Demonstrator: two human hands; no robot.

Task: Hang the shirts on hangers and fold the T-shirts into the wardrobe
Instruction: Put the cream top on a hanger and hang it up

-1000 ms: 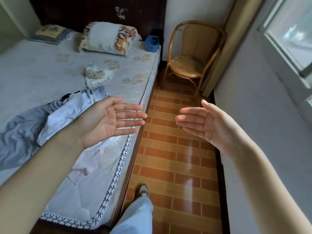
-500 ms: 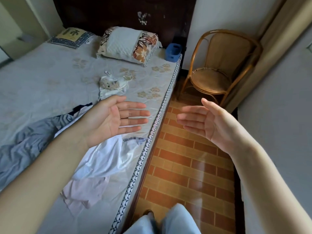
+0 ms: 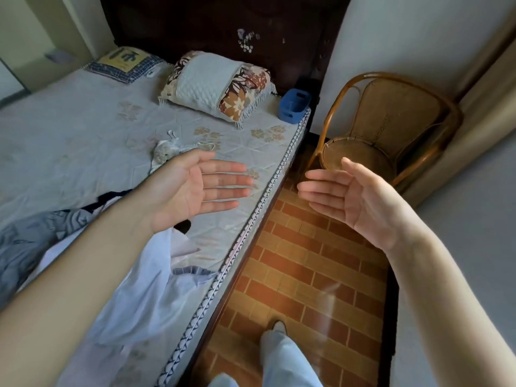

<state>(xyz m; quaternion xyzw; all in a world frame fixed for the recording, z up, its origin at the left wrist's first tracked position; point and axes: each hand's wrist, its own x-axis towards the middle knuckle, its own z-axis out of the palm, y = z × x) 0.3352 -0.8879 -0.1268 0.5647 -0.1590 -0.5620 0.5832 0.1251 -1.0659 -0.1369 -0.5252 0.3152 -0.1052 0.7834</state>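
Fingers of both hands were straight and together, palms facing, holding nothing. Largest, the bed; on it at eight o'clock lay the white shirt, long axis toward one o'clock, beneath the left hand; right hand at three.

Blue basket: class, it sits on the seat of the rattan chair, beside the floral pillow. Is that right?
Not quite. The head view shows the blue basket on the mattress corner, beside the floral pillow. The rattan chair seat is bare.
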